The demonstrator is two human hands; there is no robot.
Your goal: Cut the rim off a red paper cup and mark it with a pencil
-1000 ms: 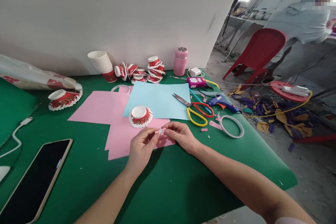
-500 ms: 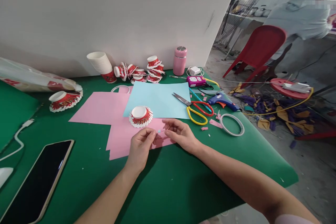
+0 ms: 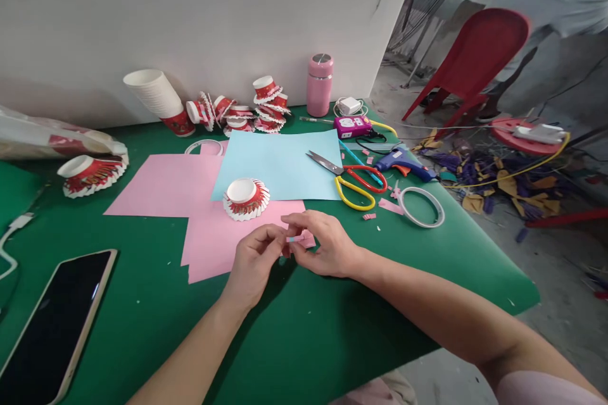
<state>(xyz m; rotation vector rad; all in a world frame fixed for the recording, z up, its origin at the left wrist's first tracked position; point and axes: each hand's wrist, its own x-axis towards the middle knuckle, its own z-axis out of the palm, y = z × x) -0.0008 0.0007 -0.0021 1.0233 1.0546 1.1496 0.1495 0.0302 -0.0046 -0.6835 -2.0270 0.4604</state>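
My left hand (image 3: 253, 262) pinches the left end of a small pink paper strip (image 3: 295, 238) that has a light blue patch on it. My right hand (image 3: 327, 245) curls around the strip's other end, thumb below and fingers above; the exact contact is partly hidden. Both hands hover over the front edge of pink paper sheets (image 3: 213, 247). Just behind them sits a cut paper cup (image 3: 242, 191) with a fringed, folded-out red and white rim. A light blue sheet (image 3: 280, 164) lies beyond, with scissors (image 3: 354, 193) with red and yellow handles on its right side.
Right of the scissors are a blue glue gun (image 3: 403, 161) and a tape roll (image 3: 421, 207). Fringed cups (image 3: 266, 88), stacked paper cups (image 3: 156, 98) and a pink bottle (image 3: 320, 85) line the wall. A phone (image 3: 57, 323) lies at left. A person sits near a red chair (image 3: 479, 57).
My hands have come closer together, and more of the pink strip shows between them. The whole view has shifted slightly, so the table's things appear higher and farther left.
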